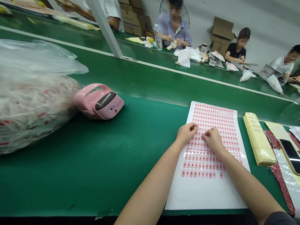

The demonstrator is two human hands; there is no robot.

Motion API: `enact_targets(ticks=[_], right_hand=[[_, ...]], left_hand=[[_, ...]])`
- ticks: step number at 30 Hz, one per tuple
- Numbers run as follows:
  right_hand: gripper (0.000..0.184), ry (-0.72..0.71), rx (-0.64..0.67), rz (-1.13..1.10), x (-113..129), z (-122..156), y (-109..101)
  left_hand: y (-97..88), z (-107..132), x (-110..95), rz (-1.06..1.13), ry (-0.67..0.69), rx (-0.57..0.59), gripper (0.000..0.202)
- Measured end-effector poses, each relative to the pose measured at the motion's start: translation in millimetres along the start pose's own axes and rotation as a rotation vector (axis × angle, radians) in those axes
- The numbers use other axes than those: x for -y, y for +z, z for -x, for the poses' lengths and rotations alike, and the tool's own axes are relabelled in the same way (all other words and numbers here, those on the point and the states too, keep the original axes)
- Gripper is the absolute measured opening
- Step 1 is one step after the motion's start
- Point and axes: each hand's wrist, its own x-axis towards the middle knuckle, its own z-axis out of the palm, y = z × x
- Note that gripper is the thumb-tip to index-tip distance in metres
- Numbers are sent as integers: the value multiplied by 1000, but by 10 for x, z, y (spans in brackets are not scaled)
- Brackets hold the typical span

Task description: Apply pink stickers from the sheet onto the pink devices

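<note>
Left hand (187,132), right hand (213,139): fingers curled together, fingertips on glossy white sheet of pink oval stickers (206,193), lower centre of frame.

The person's bare, slender left forearm (150,187) lies toward seven o'clock and the matching right forearm (246,184) toward five o'clock, tapering to an uncovered left hand (187,133) and right hand (213,140). A dark grey sleeve (280,218) of soft-looking fabric shows at the five o'clock edge, its hem across the upper right arm.
</note>
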Motion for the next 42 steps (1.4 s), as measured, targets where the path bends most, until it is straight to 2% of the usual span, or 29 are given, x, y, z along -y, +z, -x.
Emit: enact_targets(ticks=[7,14,32,38,42], right_hand=[[21,-76,-6,71,-19,6,45],[14,-255,-44,75,-103,29,52],[9,-234,-19,-22,-140,42,-6],[8,-203,-77,-75,-165,39,-25],[12,-320,-76,25,-130,97,-12]], left_hand=[[-14,17,-31,-35,11,3,21],[-33,24,-58,-50,18,18,20],[-12,-1,-18,-30,24,16,20],[-19,5,-34,-31,20,21,21],[-22,7,-42,-26,20,26,20]])
